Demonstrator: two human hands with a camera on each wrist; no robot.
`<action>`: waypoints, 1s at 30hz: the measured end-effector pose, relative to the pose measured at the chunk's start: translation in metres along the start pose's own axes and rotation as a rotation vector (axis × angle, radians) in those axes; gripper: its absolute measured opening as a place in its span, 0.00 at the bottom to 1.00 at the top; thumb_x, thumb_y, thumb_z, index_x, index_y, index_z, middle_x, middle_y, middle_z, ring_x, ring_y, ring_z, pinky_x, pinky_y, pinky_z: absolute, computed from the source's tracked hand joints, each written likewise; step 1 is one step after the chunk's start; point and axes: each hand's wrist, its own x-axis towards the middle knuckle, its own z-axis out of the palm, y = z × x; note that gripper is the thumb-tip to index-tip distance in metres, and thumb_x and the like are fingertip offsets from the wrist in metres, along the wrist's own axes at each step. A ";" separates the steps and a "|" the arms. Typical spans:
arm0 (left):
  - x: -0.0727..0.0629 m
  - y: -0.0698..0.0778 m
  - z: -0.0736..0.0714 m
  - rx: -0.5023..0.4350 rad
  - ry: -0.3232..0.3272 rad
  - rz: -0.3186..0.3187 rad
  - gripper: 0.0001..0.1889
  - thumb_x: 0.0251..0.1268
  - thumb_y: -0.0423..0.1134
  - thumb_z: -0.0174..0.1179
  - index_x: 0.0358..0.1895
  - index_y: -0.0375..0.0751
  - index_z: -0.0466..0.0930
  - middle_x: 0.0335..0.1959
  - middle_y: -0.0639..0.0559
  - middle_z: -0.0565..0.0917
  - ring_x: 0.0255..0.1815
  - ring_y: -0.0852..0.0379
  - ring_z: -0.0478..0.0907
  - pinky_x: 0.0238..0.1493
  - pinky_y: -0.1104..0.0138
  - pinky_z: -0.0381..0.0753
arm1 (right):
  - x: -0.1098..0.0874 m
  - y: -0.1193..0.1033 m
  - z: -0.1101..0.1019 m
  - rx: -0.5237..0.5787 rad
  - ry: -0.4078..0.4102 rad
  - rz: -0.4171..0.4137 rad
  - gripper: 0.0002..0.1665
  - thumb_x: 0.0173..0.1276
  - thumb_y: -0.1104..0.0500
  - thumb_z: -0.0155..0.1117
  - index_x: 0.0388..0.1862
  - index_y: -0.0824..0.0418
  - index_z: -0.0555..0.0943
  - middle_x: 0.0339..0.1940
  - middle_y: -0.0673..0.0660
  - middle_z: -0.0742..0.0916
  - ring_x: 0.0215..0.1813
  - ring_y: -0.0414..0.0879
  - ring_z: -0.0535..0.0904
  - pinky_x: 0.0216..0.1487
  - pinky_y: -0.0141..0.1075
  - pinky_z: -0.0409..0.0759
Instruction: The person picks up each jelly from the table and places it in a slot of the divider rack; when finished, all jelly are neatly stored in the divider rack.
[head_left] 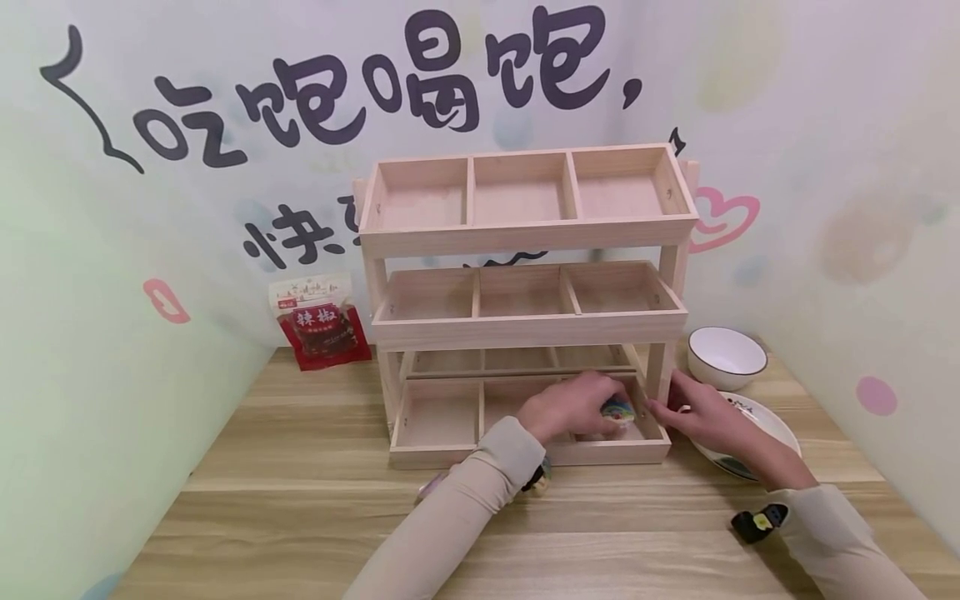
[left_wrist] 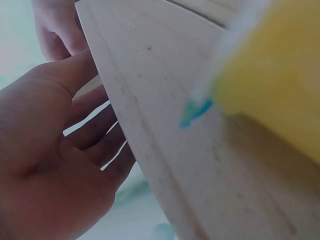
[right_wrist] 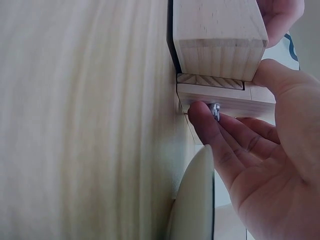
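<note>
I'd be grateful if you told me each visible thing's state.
Wooden rack: upright
Metal fastener: protruding from the rack
White bowl: upright
Plate: face up, partly hidden
Red packet: standing upright
Left hand: inside lower right compartment; grip unclear
Right hand: beside the fastener; grip unclear

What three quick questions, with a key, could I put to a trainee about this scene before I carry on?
1. How many compartments does the top tray have?
2. True or false: in the head view, the pouch stands left of the rack.
3. In the right wrist view, what metal part shows beside the fingers of the right hand?

Key:
1. Three, side by side.
2. True.
3. A small fastener.
</note>
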 end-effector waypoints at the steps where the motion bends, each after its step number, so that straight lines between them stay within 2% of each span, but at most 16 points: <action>1: 0.000 0.000 0.000 -0.004 0.000 -0.002 0.18 0.72 0.44 0.72 0.62 0.45 0.86 0.50 0.57 0.88 0.47 0.64 0.81 0.48 0.77 0.76 | 0.000 0.000 0.000 0.002 0.001 -0.006 0.30 0.79 0.57 0.70 0.71 0.69 0.72 0.46 0.59 0.92 0.44 0.35 0.87 0.40 0.33 0.87; 6: 0.000 -0.002 0.000 0.000 0.005 0.016 0.19 0.71 0.43 0.73 0.61 0.44 0.86 0.51 0.56 0.89 0.48 0.64 0.82 0.50 0.77 0.76 | 0.000 0.000 0.000 0.005 0.004 -0.004 0.30 0.79 0.57 0.70 0.72 0.69 0.72 0.45 0.58 0.92 0.44 0.36 0.87 0.39 0.33 0.87; 11: -0.004 -0.005 0.000 -0.008 -0.001 0.042 0.26 0.65 0.40 0.79 0.65 0.43 0.84 0.58 0.54 0.88 0.56 0.62 0.84 0.59 0.77 0.77 | 0.001 0.001 0.001 -0.006 0.001 0.011 0.32 0.80 0.55 0.69 0.73 0.68 0.71 0.45 0.58 0.92 0.44 0.38 0.87 0.39 0.33 0.86; 14: -0.006 -0.006 0.000 -0.019 -0.004 0.040 0.27 0.66 0.40 0.78 0.67 0.44 0.83 0.60 0.54 0.88 0.59 0.61 0.83 0.62 0.77 0.76 | 0.002 0.002 0.001 -0.007 0.002 0.014 0.32 0.80 0.54 0.70 0.73 0.68 0.71 0.45 0.58 0.92 0.43 0.38 0.87 0.39 0.33 0.86; 20: -0.004 -0.004 0.002 -0.014 -0.006 0.039 0.21 0.74 0.46 0.72 0.65 0.45 0.84 0.54 0.55 0.88 0.51 0.62 0.83 0.52 0.76 0.76 | 0.000 0.002 0.001 -0.004 0.004 0.021 0.31 0.80 0.54 0.70 0.72 0.68 0.72 0.44 0.57 0.92 0.43 0.37 0.87 0.39 0.33 0.86; 24: -0.003 -0.003 0.003 -0.002 -0.008 0.026 0.18 0.77 0.45 0.68 0.63 0.46 0.84 0.50 0.56 0.87 0.45 0.64 0.79 0.46 0.75 0.74 | -0.001 0.001 0.001 -0.002 0.001 0.020 0.31 0.80 0.54 0.70 0.72 0.68 0.72 0.45 0.58 0.92 0.44 0.38 0.87 0.40 0.33 0.86; 30: -0.002 -0.005 0.004 -0.002 0.005 0.026 0.16 0.77 0.44 0.68 0.63 0.45 0.84 0.49 0.55 0.86 0.43 0.64 0.76 0.44 0.74 0.73 | 0.000 0.000 0.000 0.000 -0.005 0.017 0.32 0.80 0.54 0.69 0.74 0.67 0.70 0.47 0.59 0.91 0.45 0.39 0.87 0.40 0.33 0.87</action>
